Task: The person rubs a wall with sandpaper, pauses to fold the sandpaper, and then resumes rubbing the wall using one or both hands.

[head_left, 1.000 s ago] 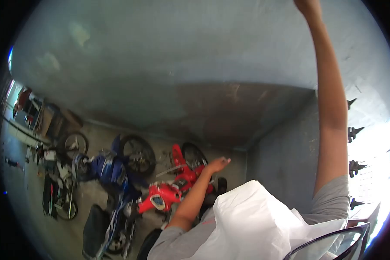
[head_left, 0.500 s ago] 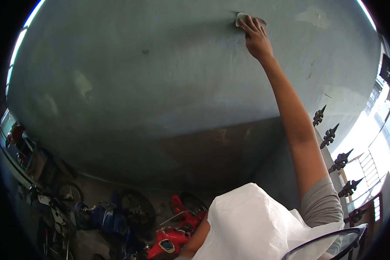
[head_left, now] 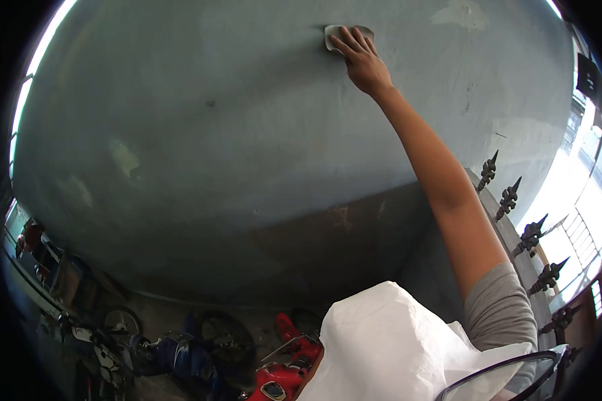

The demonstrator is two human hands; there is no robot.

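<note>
1. My right hand (head_left: 366,69): up high, palm side to the wall (head_left: 214,167), arm at long reach.
2. Fingers (head_left: 349,40) fanned out, gaps between them, lying over a thin pale sheet (head_left: 334,32). Can't tell about the thumb; it's hidden.
3. Sheet: sits between my fingers and the wall, near the top middle of the view. Its left edge and corners poke out past my fingertips, right part darker and slightly curled.
4. My left hand: out of view, finger state can't be told.
5. Wall: grey-green, big. Light patch (head_left: 465,15) up and right of my hand, small dark spot (head_left: 211,103) lower left of it, brownish area (head_left: 321,224) well below.
6. Right side: row of dark spear-tipped spikes (head_left: 508,197) beyond my forearm, bright outdoors behind them.
7. Close to camera: white covering (head_left: 384,341) at bottom centre, dark-rimmed lens (head_left: 491,381) at its right, grey sleeve (head_left: 502,301) on my upper arm.
8. Floor, lower left: blue motorbike (head_left: 192,359), red motorbike (head_left: 281,384) to its right, partly behind the white covering. More parked stuff further left, too dim to sort out.
</note>
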